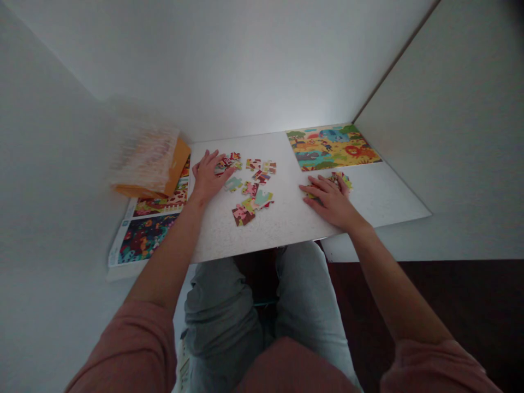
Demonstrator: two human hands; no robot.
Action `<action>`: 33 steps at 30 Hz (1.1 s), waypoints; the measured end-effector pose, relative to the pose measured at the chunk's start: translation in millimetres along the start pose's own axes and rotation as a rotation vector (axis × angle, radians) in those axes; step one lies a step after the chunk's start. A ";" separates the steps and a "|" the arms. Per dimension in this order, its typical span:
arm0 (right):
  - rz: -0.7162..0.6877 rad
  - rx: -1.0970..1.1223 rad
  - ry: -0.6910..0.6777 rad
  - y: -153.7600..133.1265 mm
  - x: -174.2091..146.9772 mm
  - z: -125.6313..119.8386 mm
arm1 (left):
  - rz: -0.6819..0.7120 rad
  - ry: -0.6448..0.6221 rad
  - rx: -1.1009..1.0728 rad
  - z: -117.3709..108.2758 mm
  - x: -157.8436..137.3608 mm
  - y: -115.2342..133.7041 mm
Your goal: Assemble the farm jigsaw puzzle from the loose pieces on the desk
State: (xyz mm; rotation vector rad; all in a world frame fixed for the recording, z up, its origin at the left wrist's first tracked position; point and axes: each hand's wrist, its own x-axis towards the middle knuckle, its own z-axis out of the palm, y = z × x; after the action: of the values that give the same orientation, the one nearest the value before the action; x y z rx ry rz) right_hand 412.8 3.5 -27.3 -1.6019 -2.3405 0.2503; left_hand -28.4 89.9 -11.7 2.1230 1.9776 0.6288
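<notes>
My left hand (pixel 210 173) lies with its fingers spread over a few jigsaw puzzle pieces at the left of the white table. More loose jigsaw pieces (pixel 251 189) are scattered to the right of it, showing pink, red, green and pale blue parts. Some of these overlap one another near the front. My right hand (pixel 327 197) rests flat, fingers apart, on another cluster of puzzle pieces (pixel 343 179) at the right. The palm and fingers cover most of that cluster, so how its pieces lie is hidden.
Behind my right hand lies a colourful animal picture (pixel 333 146) with an elephant and a lion. A blurred orange box with a translucent part (pixel 174 166) stands at the left, over printed picture sheets (pixel 147 237). White walls (pixel 262 65) enclose the table's back and sides.
</notes>
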 end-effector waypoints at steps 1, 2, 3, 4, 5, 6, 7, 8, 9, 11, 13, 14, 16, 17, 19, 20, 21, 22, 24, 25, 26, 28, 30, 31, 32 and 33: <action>0.016 0.009 0.011 7.8 -6.0 1.5 | 0.012 0.008 -0.019 -3.8 -4.3 4.0; 0.033 0.016 0.029 15.0 -10.0 2.6 | 0.024 0.006 -0.030 -7.2 -11.1 9.0; 0.052 0.021 0.049 21.7 -12.5 3.1 | 0.038 -0.010 -0.032 -9.8 -20.6 15.0; 0.071 0.025 0.069 28.2 -13.8 3.3 | 0.050 -0.033 -0.027 -11.4 -32.7 22.0; 0.087 0.031 0.086 34.9 -14.5 3.2 | 0.044 -0.079 0.001 -11.7 -47.1 29.9; 0.098 0.039 0.100 41.8 -14.6 2.9 | 0.077 -0.123 0.016 -10.8 -62.8 38.3; 0.108 0.047 0.116 49.0 -14.6 2.6 | 0.123 -0.160 0.016 -8.9 -78.9 46.5; 0.117 0.054 0.135 56.4 -14.5 2.4 | 0.158 -0.195 0.018 -6.3 -94.2 54.1; 0.129 0.059 0.157 63.6 -14.6 2.3 | 0.187 -0.237 0.027 -3.4 -107.4 60.3; 0.181 0.050 0.213 75.4 -15.6 1.8 | 0.200 -0.293 0.045 1.5 -124.7 67.4; 0.246 0.027 0.277 79.4 -17.8 0.7 | 0.201 -0.311 0.070 3.8 -128.0 66.3; 0.265 0.019 0.311 77.1 -18.9 -0.1 | 0.195 -0.306 0.078 3.7 -125.3 63.2; 0.247 0.020 0.349 63.1 -19.7 -0.7 | 0.183 -0.278 0.080 2.3 -114.8 54.2; 0.210 0.028 0.346 52.3 -18.8 0.0 | 0.182 -0.259 0.076 1.3 -108.6 49.2; 0.115 0.045 0.269 28.1 -13.9 4.4 | 0.170 -0.223 0.071 -0.2 -97.2 39.8; 0.084 0.051 0.234 17.3 -10.3 7.8 | 0.151 -0.202 0.070 -0.6 -92.8 35.8; 0.066 0.060 0.191 9.0 -6.6 11.5 | 0.123 -0.182 0.071 -0.8 -89.6 32.4; 0.067 0.072 0.170 3.9 -3.2 15.1 | 0.093 -0.160 0.072 -1.0 -87.6 29.5; 0.099 0.100 0.166 4.4 0.9 20.7 | 0.037 -0.116 0.065 -1.9 -86.7 25.4; 0.125 0.111 0.180 8.9 1.4 22.1 | 0.019 -0.097 0.059 -2.7 -87.5 24.2; 0.151 0.114 0.196 14.8 1.0 22.6 | 0.004 -0.082 0.054 -3.8 -89.0 23.5; 0.198 0.095 0.228 25.2 -0.7 21.0 | -0.011 -0.065 0.050 -6.4 -93.6 23.7; 0.219 0.071 0.237 25.0 -1.2 18.1 | 0.029 -0.115 0.068 -8.7 -100.7 25.8; 0.208 0.068 0.225 18.9 -0.2 17.0 | 0.067 -0.162 0.075 -9.4 -105.2 27.4; 0.178 0.075 0.198 8.7 1.7 16.8 | 0.110 -0.213 0.078 -9.6 -110.1 29.2; 0.134 0.088 0.160 -5.1 4.4 17.6 | 0.151 -0.261 0.077 -9.5 -115.1 31.2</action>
State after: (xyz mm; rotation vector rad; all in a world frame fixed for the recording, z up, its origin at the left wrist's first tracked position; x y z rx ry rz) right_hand 400.9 6.1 -41.7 -1.6726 -2.0785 0.2402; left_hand -7.5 -27.8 -12.0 2.2809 1.7419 0.2817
